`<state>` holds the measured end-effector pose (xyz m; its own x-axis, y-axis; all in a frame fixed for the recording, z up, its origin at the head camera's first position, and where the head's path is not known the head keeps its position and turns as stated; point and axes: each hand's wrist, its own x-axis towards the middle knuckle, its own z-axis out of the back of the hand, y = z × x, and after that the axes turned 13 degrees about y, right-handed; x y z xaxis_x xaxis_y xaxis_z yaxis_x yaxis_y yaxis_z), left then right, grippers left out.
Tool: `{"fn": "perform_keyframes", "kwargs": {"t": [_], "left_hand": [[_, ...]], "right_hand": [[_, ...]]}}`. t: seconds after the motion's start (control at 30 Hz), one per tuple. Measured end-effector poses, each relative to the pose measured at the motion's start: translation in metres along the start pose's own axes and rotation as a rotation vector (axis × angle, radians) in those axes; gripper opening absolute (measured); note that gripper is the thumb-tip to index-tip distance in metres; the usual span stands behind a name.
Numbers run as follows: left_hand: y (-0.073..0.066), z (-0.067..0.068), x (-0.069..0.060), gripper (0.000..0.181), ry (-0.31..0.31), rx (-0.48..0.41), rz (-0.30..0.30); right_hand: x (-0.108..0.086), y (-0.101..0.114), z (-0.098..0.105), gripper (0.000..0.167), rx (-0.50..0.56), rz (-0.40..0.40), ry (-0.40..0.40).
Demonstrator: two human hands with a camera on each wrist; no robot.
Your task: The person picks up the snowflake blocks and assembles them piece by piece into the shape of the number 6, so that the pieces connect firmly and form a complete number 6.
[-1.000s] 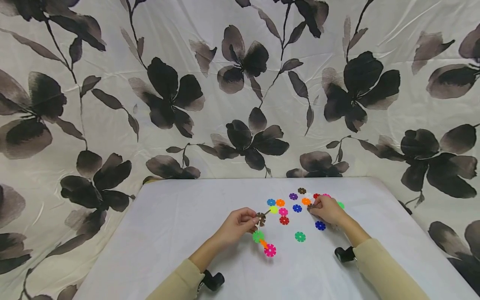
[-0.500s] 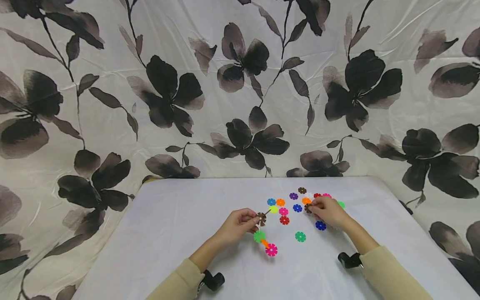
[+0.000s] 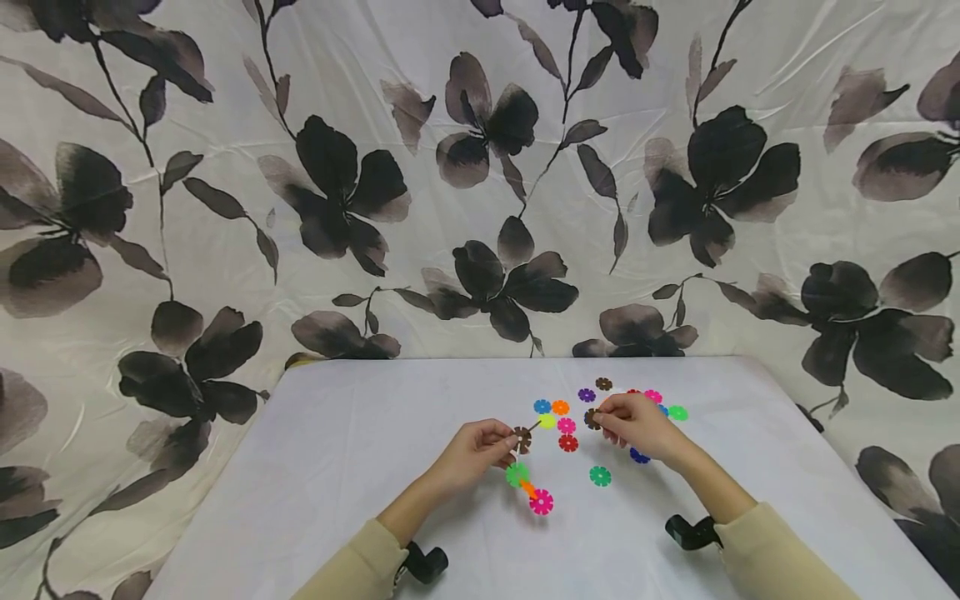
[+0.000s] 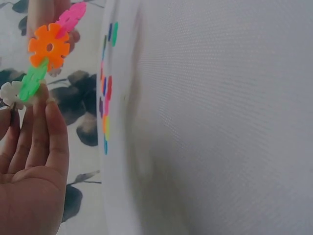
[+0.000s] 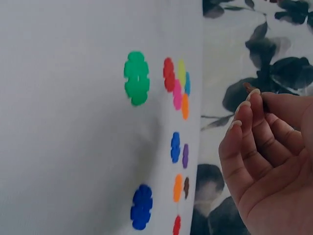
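Note:
In the head view my left hand (image 3: 472,454) pinches a joined chain of notched discs: brown (image 3: 522,439), green (image 3: 517,475), orange and pink (image 3: 541,502). The left wrist view shows a white disc (image 4: 11,93) in the chain too, at the fingertips, with the green (image 4: 33,81), orange (image 4: 57,48) and pink (image 4: 71,18) ones beyond. My right hand (image 3: 643,425) pinches a single brown disc (image 3: 592,419) above the table; only its edge (image 5: 249,88) shows past the fingers in the right wrist view.
Loose discs lie on the white table (image 3: 360,467): a green one (image 3: 600,476) nearest, red (image 3: 567,443), yellow (image 3: 547,422), blue (image 3: 542,407) and others around the right hand. Floral cloth (image 3: 420,217) hangs behind the table's far edge.
My right hand has moved left with the brown disc, uncovering discs on its right and covering some under it. The left hand and its chain have stayed nearly still.

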<state>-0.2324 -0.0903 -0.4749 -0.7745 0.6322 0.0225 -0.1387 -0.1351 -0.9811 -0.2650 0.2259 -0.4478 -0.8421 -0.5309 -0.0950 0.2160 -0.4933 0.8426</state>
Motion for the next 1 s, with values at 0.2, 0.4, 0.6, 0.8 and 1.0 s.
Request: {"fn": "perform_keyframes", "kwargs": {"t": [0.2, 0.4, 0.6, 0.8, 1.0], "left_hand": [[0.001, -0.001, -0.001, 0.020, -0.003, 0.003, -0.005], [-0.001, -0.002, -0.001, 0.019, -0.003, 0.010, -0.002], [-0.001, -0.003, 0.000, 0.020, 0.005, -0.005, 0.000], [-0.002, -0.004, 0.000, 0.020, 0.013, -0.020, -0.001], [-0.002, -0.005, 0.000, 0.022, 0.014, -0.022, -0.010]], "right_hand": [[0.000, 0.011, -0.009, 0.018, 0.012, 0.031, 0.025], [0.002, 0.026, -0.017, 0.020, 0.061, 0.071, 0.053], [0.004, 0.041, -0.025, 0.020, 0.096, 0.125, 0.070], [0.007, 0.048, -0.032, 0.020, 0.121, 0.136, 0.082], [0.009, 0.050, -0.036, 0.020, 0.133, 0.140, 0.076]]}}
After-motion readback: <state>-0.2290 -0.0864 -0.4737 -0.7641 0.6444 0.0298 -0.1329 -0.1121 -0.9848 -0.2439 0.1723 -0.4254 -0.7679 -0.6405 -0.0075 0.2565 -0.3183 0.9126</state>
